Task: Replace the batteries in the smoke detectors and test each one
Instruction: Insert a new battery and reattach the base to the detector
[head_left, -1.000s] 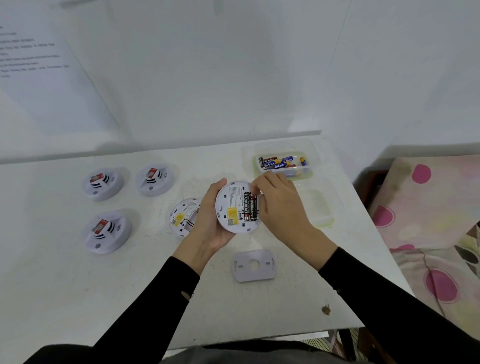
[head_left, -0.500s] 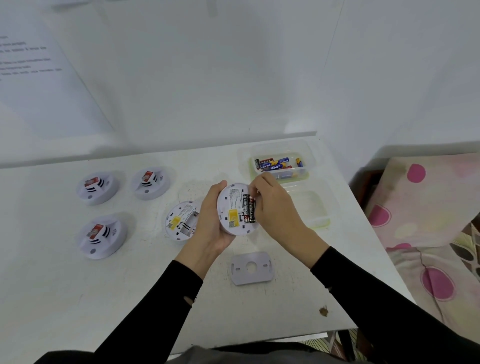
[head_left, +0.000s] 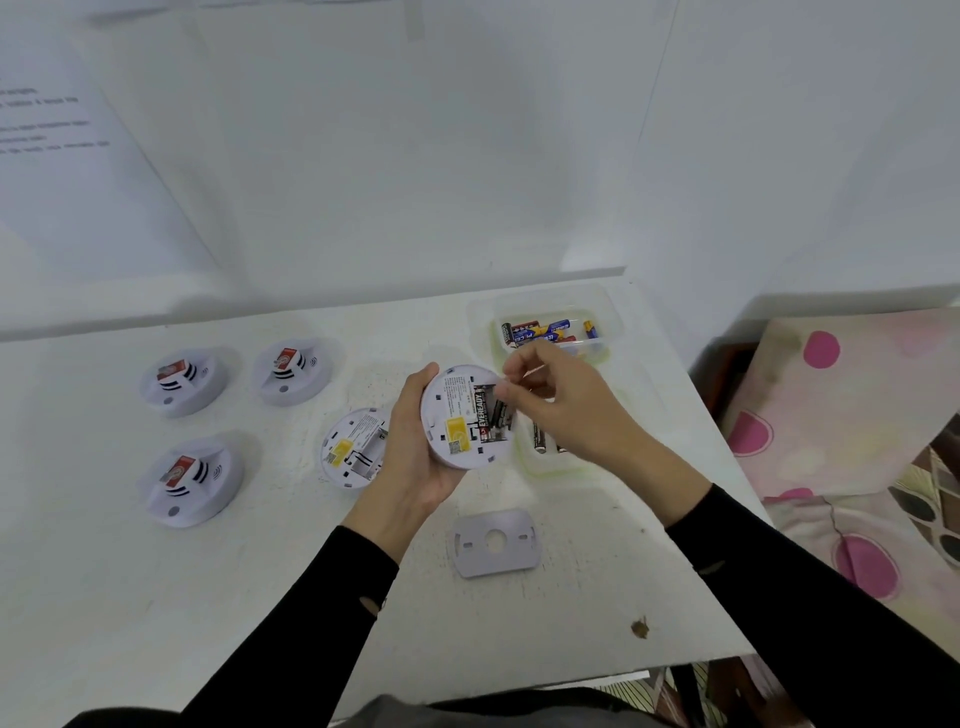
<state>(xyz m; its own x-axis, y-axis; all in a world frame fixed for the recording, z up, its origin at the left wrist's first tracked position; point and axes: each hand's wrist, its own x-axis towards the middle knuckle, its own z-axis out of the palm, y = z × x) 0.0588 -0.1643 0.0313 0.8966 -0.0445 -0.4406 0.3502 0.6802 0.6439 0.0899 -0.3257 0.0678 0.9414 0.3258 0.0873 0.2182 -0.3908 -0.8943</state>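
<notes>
Since a moment ago we see the right hand (head_left: 561, 400) has lifted off the battery bay, and one black battery (head_left: 501, 413) now stands tilted out of its slot, pinched at its top end by the right fingertips. The left hand (head_left: 415, 447) grips the smoke detector (head_left: 462, 415) by its rim, back facing us, above the table (head_left: 260, 597).

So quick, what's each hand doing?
Left hand: holding the detector.
Right hand: pinching a battery in it.
</notes>
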